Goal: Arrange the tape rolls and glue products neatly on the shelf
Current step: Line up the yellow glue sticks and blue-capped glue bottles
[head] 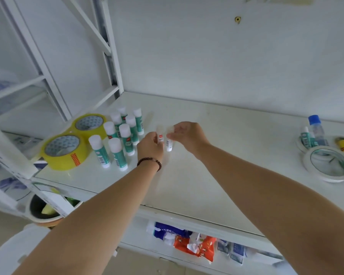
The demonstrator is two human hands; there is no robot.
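Pinching one glue stick (160, 135), the left hand (150, 145) meets the right hand (188, 136), fingers closed on another stick (169, 144), mid-shelf (236, 155), beside upright sticks (117, 135) near the left edge.

I am seeing the shelf (216, 155) lying bare across its middle and far stretch, from the wall forward to the near edge, leaving open passage there. On the left, a standing cluster of glue sticks (119, 137) is blocking approach, with two yellow tape rolls (68, 147) lying just beyond it toward the upright frame post (10, 153). On the far right, white tape rolls (329, 164) and leaning glue bottles (316, 130) are crowding that end. My left hand (150, 146) and right hand (187, 136) are occupying the gap just right of the cluster.
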